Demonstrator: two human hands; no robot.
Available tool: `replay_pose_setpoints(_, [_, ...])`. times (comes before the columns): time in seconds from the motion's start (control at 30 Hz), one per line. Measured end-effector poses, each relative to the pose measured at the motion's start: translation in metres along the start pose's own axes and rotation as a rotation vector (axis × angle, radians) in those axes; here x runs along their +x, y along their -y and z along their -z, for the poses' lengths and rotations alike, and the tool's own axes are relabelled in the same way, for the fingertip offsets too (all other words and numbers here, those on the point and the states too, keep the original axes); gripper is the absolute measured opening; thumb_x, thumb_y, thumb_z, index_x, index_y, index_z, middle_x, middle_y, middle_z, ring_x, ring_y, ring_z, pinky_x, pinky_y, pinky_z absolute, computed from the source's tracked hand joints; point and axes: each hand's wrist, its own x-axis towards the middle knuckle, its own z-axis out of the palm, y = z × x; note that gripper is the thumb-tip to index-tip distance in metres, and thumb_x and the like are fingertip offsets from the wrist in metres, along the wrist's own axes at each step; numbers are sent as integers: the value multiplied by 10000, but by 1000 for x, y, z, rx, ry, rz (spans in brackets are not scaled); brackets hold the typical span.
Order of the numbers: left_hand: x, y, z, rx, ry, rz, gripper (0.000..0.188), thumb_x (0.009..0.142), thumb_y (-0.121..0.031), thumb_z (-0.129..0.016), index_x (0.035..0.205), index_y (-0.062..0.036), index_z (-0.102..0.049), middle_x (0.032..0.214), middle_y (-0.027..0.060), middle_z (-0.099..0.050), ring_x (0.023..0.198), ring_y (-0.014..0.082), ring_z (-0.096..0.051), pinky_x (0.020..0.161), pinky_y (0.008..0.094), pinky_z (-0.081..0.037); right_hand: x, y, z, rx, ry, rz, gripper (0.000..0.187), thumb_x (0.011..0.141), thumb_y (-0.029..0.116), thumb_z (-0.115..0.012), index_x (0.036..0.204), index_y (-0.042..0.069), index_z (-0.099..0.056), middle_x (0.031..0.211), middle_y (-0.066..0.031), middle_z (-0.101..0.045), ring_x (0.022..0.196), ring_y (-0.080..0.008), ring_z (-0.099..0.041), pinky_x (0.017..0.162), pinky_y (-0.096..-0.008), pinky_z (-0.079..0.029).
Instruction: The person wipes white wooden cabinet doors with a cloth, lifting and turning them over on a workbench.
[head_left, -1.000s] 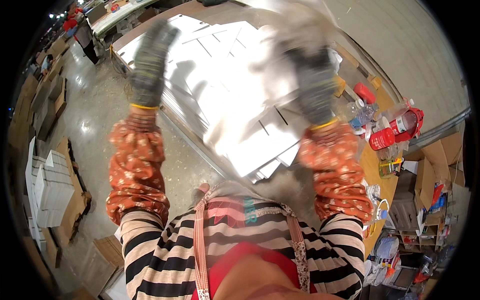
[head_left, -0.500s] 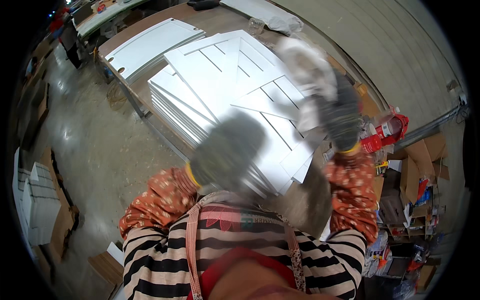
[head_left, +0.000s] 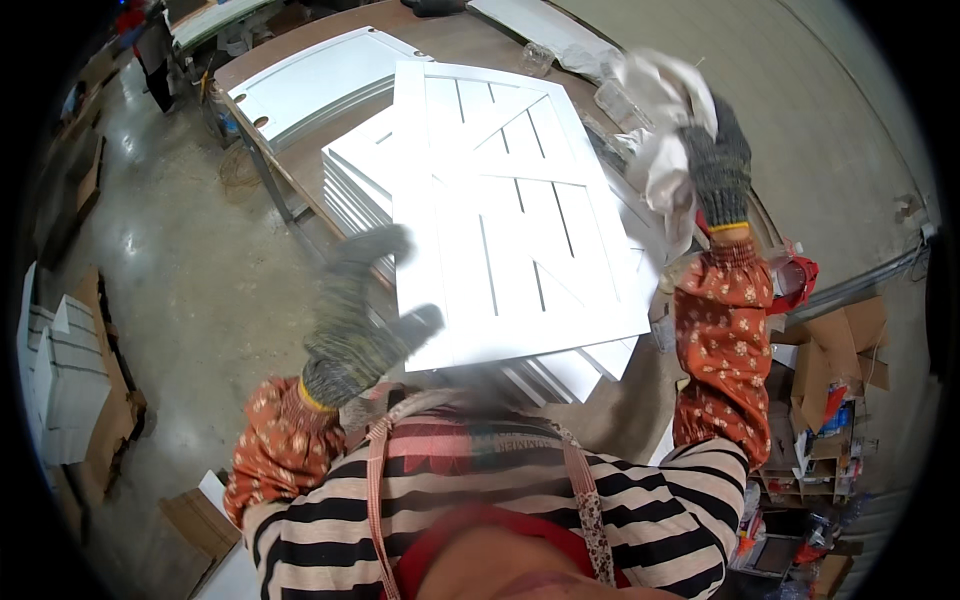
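Note:
A white panel [head_left: 550,205] with a raised frame, diagonal bars and dark slots lies askew on top of a stack of similar white panels [head_left: 355,185]. My left hand [head_left: 350,335], in a grey-green knit glove, is at the panel's lower left edge. Its fingers and thumb are spread apart, slightly blurred, with the thumb tip over the panel's edge. My right hand [head_left: 722,170], gloved alike, grips a crumpled white cloth [head_left: 665,170] beyond the panel's right side. The cloth hangs down in folds, and part of it is blurred.
Another pile of white panels [head_left: 325,80] with round holes rests on the brown table [head_left: 235,75] at the far left. Cardboard boxes [head_left: 850,340] and clutter stand at the right. White pieces on cardboard [head_left: 75,375] lie on the floor at left. A person [head_left: 155,60] stands far off.
The top panel has turned from its slanted position to nearly upright in view. My left hand moved left, off the panels' front, to the edge. My right hand moved right with the cloth.

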Motion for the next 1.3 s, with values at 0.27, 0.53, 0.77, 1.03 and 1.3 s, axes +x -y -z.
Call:
replay_pose_setpoints(0.27, [-51,5,1,67,256,-49,178,767,18,-640,941,-19,-640,885,116,-657,874,231,-649,778,343,-523,-9,131,-140,189,265,527,487,822,165,-628,1267,31,-482,1026,-170,-632,897,-283,-636,780,-336,-532])
replay_pose_setpoints(0.53, [-92,59,50,-539,-265,275,294,792,-125,-655,1057,-37,-561,1009,116,-608,979,237,-594,889,359,-473,-17,-14,-104,-437,621,112,497,817,178,-567,1307,164,-484,1040,-181,-607,978,-336,-581,825,-440,-475])
replay_pose_setpoints(0.77, [-77,74,43,-356,-261,303,160,878,-137,-554,985,-47,-635,1064,126,-625,1055,256,-577,944,378,-445,-82,-5,-65,-294,417,119,453,786,202,-605,1229,178,-513,994,-159,-608,931,-324,-596,812,-416,-471])
replay_pose_setpoints(1.03, [-85,185,117,-1197,-480,540,283,893,-274,-478,916,-20,-601,919,117,-638,936,226,-591,877,360,-477,-89,5,2,83,252,-29,492,809,105,-583,1292,99,-492,1130,-140,-592,1026,-250,-588,853,-347,-482])
replay_pose_setpoints(1.3, [89,126,180,-805,171,-181,333,925,-312,-456,882,-28,-625,940,107,-656,972,245,-591,1019,439,-375,-72,-38,31,993,304,-512,240,844,9,-636,1054,-21,-526,955,-148,-649,806,-181,-644,743,-294,-536])
